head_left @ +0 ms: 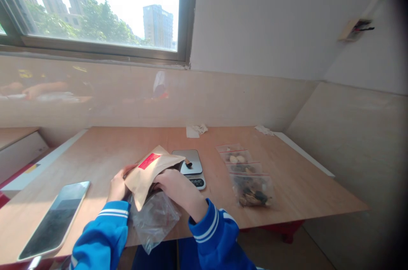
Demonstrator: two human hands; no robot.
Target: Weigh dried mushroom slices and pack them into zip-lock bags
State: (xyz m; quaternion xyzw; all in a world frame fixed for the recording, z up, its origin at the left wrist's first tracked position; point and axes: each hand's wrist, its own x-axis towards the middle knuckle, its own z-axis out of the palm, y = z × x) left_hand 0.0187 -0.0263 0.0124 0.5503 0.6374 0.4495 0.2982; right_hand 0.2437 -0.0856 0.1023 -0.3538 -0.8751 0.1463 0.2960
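Observation:
A brown paper bag [143, 179] with a red label is tilted above the table's front edge. My left hand [119, 183] is closed on its left side. Into its mouth, on the right, reaches my right hand [167, 181]; those fingers are hidden inside the bag. Below the paper bag lies a crumpled clear plastic bag [154, 221], partly over the table edge. Just behind my right hand stands a kitchen scale [195, 160], with a small dark piece [188, 164] on its plate.
Several zip bags of dried pieces [253, 189] lie in a row right of the scale. A phone [54, 221] lies at the left of the wooden table [302, 185]. Crumpled paper [197, 130] lies near the back wall, and another scrap [264, 130] lies farther right.

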